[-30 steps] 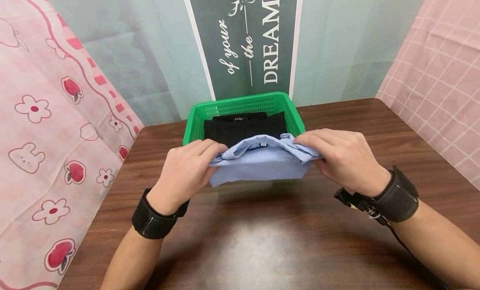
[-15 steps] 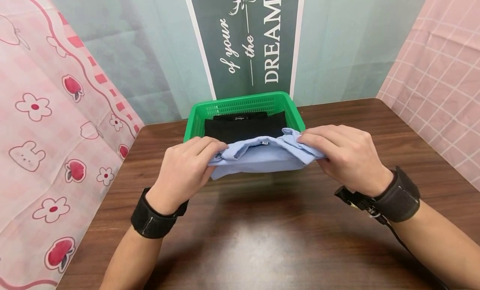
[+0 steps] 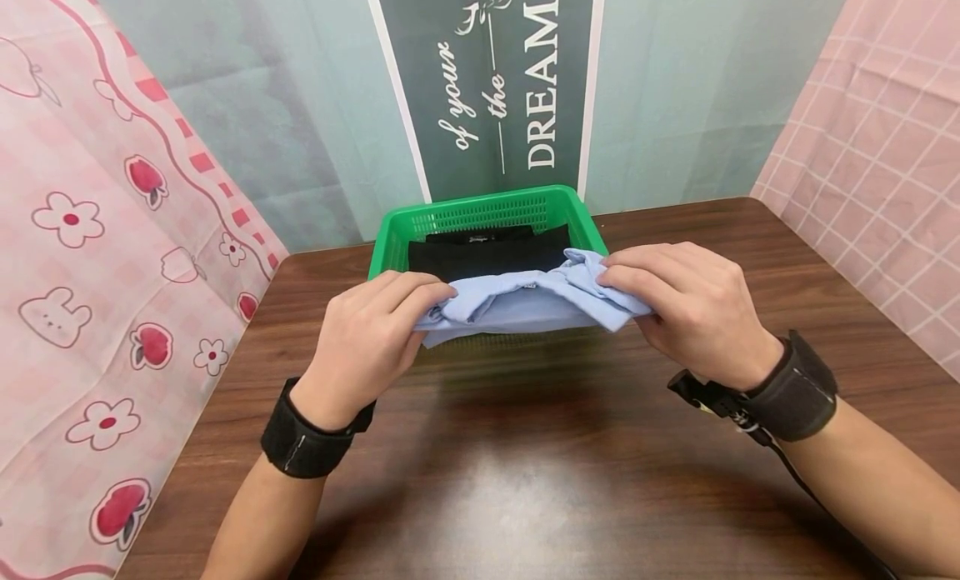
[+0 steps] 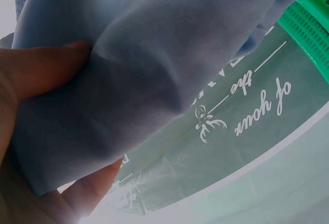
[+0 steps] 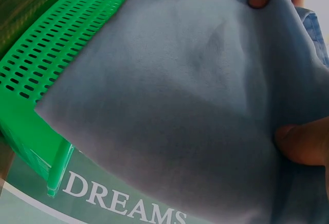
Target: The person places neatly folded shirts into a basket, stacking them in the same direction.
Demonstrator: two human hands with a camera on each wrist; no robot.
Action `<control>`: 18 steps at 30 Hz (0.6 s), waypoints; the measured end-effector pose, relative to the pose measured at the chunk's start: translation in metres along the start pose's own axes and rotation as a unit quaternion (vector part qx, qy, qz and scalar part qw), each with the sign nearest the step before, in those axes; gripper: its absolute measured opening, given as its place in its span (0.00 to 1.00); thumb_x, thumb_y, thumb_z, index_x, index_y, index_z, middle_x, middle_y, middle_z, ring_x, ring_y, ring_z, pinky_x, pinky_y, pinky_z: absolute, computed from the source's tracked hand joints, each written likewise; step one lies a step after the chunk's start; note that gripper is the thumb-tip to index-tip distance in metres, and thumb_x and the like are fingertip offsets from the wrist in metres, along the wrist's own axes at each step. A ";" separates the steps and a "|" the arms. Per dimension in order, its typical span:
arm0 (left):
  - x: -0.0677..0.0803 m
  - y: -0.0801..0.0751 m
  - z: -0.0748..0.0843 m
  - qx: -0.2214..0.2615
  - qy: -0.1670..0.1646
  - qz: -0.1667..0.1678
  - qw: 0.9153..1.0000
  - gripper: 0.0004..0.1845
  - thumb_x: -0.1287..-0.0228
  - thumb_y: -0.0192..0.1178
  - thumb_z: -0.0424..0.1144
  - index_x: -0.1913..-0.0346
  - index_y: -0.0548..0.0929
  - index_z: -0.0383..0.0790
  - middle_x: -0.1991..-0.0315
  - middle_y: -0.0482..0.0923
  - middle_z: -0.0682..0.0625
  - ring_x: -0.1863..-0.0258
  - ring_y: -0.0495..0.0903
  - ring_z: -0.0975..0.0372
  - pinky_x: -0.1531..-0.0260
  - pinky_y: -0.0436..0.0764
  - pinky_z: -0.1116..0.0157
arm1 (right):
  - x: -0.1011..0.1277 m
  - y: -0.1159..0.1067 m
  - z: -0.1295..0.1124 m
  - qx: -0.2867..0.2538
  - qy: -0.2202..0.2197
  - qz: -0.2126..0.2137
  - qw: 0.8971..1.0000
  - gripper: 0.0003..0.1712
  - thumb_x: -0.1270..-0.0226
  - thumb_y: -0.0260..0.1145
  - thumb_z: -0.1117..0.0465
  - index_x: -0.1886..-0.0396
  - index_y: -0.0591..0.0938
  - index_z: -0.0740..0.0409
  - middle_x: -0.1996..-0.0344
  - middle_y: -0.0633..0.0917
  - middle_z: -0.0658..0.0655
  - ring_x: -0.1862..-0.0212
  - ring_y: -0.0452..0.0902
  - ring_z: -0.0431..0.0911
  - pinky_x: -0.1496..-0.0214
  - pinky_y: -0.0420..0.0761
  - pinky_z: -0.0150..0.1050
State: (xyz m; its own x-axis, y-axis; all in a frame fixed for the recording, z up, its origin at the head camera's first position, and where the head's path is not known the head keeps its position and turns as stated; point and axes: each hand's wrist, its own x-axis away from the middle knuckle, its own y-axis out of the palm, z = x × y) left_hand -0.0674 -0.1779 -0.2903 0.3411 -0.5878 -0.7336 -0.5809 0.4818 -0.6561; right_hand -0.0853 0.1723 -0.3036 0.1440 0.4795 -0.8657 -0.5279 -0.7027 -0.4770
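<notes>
A light blue collared shirt (image 3: 517, 309), folded, is held up between both hands in front of the green basket. My left hand (image 3: 367, 338) pinches its left end, thumb beneath and fingers on top. At the other end my right hand (image 3: 686, 309) grips the shirt beside the collar. The right wrist view shows the smooth underside of the blue shirt (image 5: 169, 95) with a thumb pressed against it. In the left wrist view the thumb presses the shirt (image 4: 133, 54) from one face. Behind it, folded black clothing (image 3: 487, 253) lies in the basket (image 3: 577, 209).
The basket stands at the back of the brown wooden table (image 3: 495, 480), close to the green printed backdrop (image 3: 510, 88). A pink patterned cloth (image 3: 97, 313) hangs on the left, and a pink checked cloth (image 3: 877, 122) on the right.
The shirt's lower part has swung up and away, so less of it hangs below my hands. My right hand has risen slightly and shifted a little right.
</notes>
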 end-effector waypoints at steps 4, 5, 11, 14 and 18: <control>0.000 -0.001 -0.001 -0.002 -0.001 0.005 1.000 0.13 0.32 0.65 0.26 0.48 0.88 0.41 0.54 0.89 0.48 0.57 0.88 0.55 0.62 0.88 0.57 | -0.001 0.001 0.000 -0.010 -0.001 0.016 1.000 0.19 0.40 0.61 0.78 0.54 0.88 0.62 0.55 0.91 0.59 0.57 0.87 0.59 0.56 0.79 0.52; 0.000 -0.001 -0.001 -0.002 0.000 0.009 1.000 0.13 0.32 0.65 0.26 0.48 0.88 0.41 0.54 0.89 0.48 0.57 0.88 0.55 0.62 0.88 0.57 | -0.002 0.002 0.000 -0.012 -0.002 0.022 1.000 0.18 0.40 0.61 0.78 0.55 0.88 0.62 0.56 0.91 0.60 0.58 0.87 0.59 0.55 0.79 0.52; -0.001 0.000 -0.003 -0.005 0.009 0.034 0.999 0.13 0.29 0.61 0.25 0.49 0.89 0.41 0.55 0.90 0.48 0.57 0.88 0.55 0.63 0.87 0.57 | -0.005 0.007 0.000 -0.016 -0.011 0.054 0.998 0.18 0.44 0.62 0.80 0.58 0.88 0.63 0.58 0.91 0.61 0.60 0.86 0.60 0.56 0.75 0.52; -0.001 0.001 -0.004 -0.006 0.012 0.040 0.999 0.13 0.29 0.61 0.25 0.50 0.89 0.41 0.55 0.90 0.48 0.58 0.88 0.55 0.63 0.87 0.57 | -0.005 0.009 0.000 -0.017 -0.011 0.067 0.998 0.17 0.43 0.62 0.81 0.59 0.88 0.62 0.58 0.91 0.62 0.61 0.86 0.60 0.57 0.74 0.53; 0.000 0.006 -0.006 -0.004 0.014 0.036 0.999 0.12 0.31 0.64 0.25 0.50 0.89 0.40 0.55 0.90 0.47 0.58 0.88 0.54 0.62 0.88 0.57 | -0.001 0.012 0.001 -0.011 -0.011 0.069 0.998 0.13 0.38 0.62 0.77 0.59 0.88 0.63 0.59 0.91 0.62 0.61 0.86 0.60 0.57 0.74 0.53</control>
State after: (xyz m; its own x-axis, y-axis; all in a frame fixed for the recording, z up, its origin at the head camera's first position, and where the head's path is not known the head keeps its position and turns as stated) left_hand -0.0751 -0.1787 -0.2935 0.2771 -0.5695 -0.7739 -0.6091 0.5188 -0.5998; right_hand -0.0926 0.1638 -0.3080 0.0534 0.3890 -0.9197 -0.5221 -0.7742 -0.3578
